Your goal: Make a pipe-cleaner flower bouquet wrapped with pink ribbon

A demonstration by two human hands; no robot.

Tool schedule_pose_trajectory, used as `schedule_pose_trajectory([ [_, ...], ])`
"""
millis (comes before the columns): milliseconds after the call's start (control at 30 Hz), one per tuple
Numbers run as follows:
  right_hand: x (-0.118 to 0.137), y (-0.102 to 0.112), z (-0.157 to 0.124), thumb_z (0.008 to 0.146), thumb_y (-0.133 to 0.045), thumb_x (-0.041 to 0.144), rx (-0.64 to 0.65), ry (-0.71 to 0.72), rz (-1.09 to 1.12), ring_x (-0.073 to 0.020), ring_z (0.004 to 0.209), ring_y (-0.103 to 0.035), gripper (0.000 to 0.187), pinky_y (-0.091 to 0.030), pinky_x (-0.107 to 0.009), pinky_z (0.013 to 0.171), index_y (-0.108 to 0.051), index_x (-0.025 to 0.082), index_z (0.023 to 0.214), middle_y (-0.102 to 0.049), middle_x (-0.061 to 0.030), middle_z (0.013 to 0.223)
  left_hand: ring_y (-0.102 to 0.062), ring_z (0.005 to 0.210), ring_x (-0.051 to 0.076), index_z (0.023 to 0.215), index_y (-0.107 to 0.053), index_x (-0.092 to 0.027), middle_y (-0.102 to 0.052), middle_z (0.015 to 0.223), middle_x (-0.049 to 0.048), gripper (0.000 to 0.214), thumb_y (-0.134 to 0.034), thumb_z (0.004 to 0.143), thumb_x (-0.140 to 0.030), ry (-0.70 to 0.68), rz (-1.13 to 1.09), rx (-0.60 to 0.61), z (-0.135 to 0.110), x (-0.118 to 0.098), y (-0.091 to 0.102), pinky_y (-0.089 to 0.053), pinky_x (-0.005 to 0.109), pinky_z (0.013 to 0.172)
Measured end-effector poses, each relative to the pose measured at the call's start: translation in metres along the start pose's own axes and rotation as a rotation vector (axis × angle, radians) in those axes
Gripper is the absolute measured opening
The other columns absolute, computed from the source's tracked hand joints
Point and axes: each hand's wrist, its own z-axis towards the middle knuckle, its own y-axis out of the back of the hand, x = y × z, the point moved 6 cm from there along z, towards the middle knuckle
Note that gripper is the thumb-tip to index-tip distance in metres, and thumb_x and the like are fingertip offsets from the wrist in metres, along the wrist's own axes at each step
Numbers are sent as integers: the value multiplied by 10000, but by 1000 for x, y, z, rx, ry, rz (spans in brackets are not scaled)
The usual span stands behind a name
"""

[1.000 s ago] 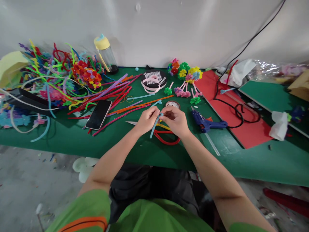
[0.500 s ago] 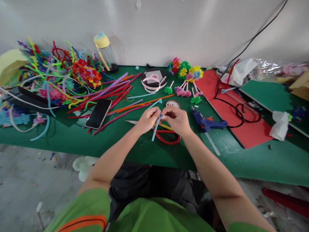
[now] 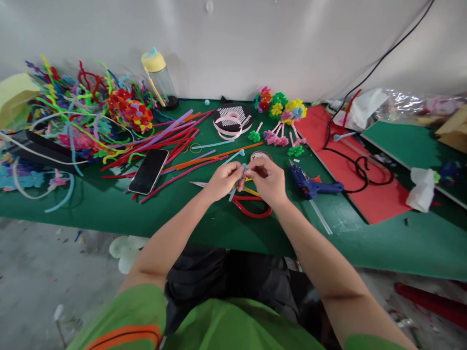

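Between my fingertips is a light blue pipe cleaner (image 3: 232,195), its free end hanging below the fingers and its upper part bent at the pinch. My left hand (image 3: 225,182) is closed on it from the left. From the right, my right hand (image 3: 268,181) pinches the same piece near its bend. Under my hands lie scissors with red handles (image 3: 252,212), their blade tip showing at the left. Behind my hands a round tin (image 3: 261,155) is partly hidden. Another light blue pipe cleaner with a looped end (image 3: 233,157) lies just beyond my left hand.
Loose pipe cleaners (image 3: 182,138) and a phone (image 3: 149,171) lie to the left, beside a colourful heap (image 3: 87,107). A ribbon spool (image 3: 232,120) and pipe-cleaner flowers (image 3: 279,138) are farther back. A blue glue gun (image 3: 310,183) with a black cord rests at right, near a red board (image 3: 359,170).
My fingertips have closed in around the light blue pipe cleaner. Its hanging end now shows shorter and lies more behind my left fingers. Things on the table have stayed put.
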Motion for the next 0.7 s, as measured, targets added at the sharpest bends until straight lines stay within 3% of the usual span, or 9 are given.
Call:
schedule_pose_trajectory([
  [133,-1,1,1,701,-671,194,11,38,-13,-118,643,-553,76,-467,-287,611,-599,220,705,-574,19,688,-399,436,29,680,-401,-175,-396,553,-72,378,-531,824,-500,-24,-51,0,0,-3,-2,-378,209,471],
  [700,4,0,4,672,-684,196,68,26,3,-124,656,-542,91,-464,-296,629,-599,206,641,-584,16,668,-369,437,25,667,-407,-169,-358,535,-74,378,-538,825,-486,-15,-60,-1,0,3,0,-344,197,464],
])
